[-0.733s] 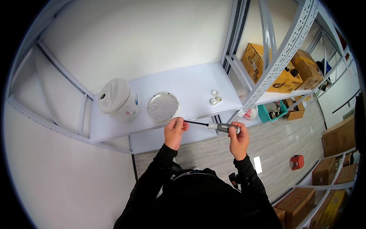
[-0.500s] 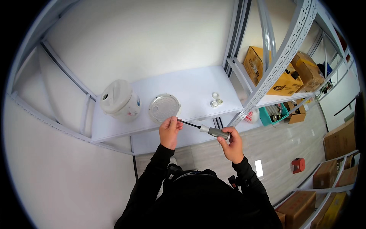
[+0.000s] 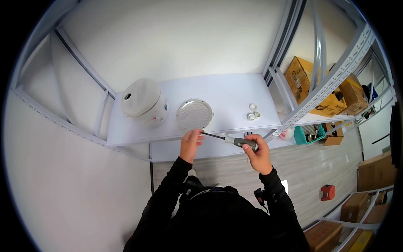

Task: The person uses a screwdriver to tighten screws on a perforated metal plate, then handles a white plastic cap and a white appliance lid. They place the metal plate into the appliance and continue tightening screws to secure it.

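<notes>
My right hand (image 3: 260, 158) is wrapped round the grey handle of a screwdriver (image 3: 237, 141), whose dark shaft points left. At the tip of that shaft, the thumb and fingertips of my left hand (image 3: 189, 148) are drawn together; anything small pinched there is hidden. Just beyond my left hand, a round whitish disc with a rim and a dimpled face (image 3: 195, 114) lies flat on the white shelf (image 3: 228, 92). Farther right on the shelf sit several small white round caps or rings (image 3: 253, 107).
A white plastic bucket (image 3: 142, 103) stands at the shelf's left end. To the right are a perforated metal upright (image 3: 331, 90), a yellow carton (image 3: 319, 96) and a teal bin (image 3: 309, 134) lower down. A red stool (image 3: 328, 192) stands on the floor.
The view has shifted, so the shelf and its contents appear farther right. My right hand still grips the screwdriver, and my left fingers remain at its tip.
</notes>
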The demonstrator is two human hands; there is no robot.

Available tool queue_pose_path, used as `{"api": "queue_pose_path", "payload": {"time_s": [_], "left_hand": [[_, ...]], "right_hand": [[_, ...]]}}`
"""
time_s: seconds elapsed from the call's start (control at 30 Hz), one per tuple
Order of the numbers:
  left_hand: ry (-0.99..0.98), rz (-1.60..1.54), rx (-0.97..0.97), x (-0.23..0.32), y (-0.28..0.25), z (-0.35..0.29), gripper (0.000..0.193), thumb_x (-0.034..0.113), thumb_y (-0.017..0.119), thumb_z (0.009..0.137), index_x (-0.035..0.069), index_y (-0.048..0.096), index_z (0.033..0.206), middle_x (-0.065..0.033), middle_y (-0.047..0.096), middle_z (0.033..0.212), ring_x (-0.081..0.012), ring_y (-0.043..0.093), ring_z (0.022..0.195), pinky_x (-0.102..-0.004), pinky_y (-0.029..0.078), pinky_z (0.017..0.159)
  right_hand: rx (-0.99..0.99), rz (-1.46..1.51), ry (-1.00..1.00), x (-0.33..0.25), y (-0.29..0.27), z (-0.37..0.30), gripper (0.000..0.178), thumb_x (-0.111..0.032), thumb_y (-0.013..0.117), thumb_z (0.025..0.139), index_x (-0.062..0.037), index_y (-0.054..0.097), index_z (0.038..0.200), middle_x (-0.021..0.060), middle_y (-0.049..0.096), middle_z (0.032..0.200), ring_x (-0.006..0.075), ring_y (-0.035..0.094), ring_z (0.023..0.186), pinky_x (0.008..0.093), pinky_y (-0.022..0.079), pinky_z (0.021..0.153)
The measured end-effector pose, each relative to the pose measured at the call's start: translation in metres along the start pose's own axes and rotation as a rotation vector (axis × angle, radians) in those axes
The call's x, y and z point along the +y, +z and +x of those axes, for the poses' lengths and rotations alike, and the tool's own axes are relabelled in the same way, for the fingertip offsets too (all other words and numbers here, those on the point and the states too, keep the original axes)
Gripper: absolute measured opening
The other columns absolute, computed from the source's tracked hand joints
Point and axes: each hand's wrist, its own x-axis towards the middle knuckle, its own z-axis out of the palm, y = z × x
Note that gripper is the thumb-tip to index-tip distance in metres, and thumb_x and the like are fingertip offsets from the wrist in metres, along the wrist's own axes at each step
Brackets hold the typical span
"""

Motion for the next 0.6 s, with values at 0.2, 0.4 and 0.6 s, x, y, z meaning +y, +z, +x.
{"api": "queue_pose_path", "payload": {"time_s": [0.2, 0.4, 0.6], "left_hand": [[0.425, 0.955, 0.176, -0.019, -0.076, 0.041, 0.035, 0.023, 0.075, 0.096, 0.002, 0.071, 0.124, -0.0173, 0.069, 0.137, -0.0389, 0.061, 0.132, -0.0476, 0.049, 0.111], [0.619, 1.149, -0.004, -0.027, -0.113, 0.086, 0.041, 0.024, 0.086, 0.083, 0.005, 0.075, 0.118, -0.0171, 0.058, 0.152, -0.0428, 0.047, 0.147, -0.051, 0.043, 0.118], [0.69, 1.112, -0.182, -0.028, -0.13, 0.119, 0.036, 0.027, 0.09, 0.078, 0.013, 0.08, 0.11, -0.0153, 0.06, 0.15, -0.0467, 0.046, 0.147, -0.0541, 0.042, 0.119]], "right_hand": [[0.004, -0.243, -0.129, -0.023, 0.039, 0.046, 0.03, -0.01, 0.082, 0.094, -0.0019, 0.065, 0.118, 0.0088, 0.071, 0.095, 0.0166, 0.062, 0.075, 0.0305, 0.051, 0.065], [-0.043, -0.431, -0.171, -0.043, 0.101, 0.087, 0.038, -0.013, 0.079, 0.096, -0.001, 0.061, 0.127, 0.0169, 0.07, 0.099, 0.0276, 0.067, 0.073, 0.0365, 0.054, 0.065], [-0.164, -0.543, -0.28, -0.052, 0.158, 0.121, 0.038, -0.01, 0.074, 0.098, 0.001, 0.057, 0.13, 0.0214, 0.068, 0.115, 0.0368, 0.072, 0.08, 0.0437, 0.057, 0.072]]}}
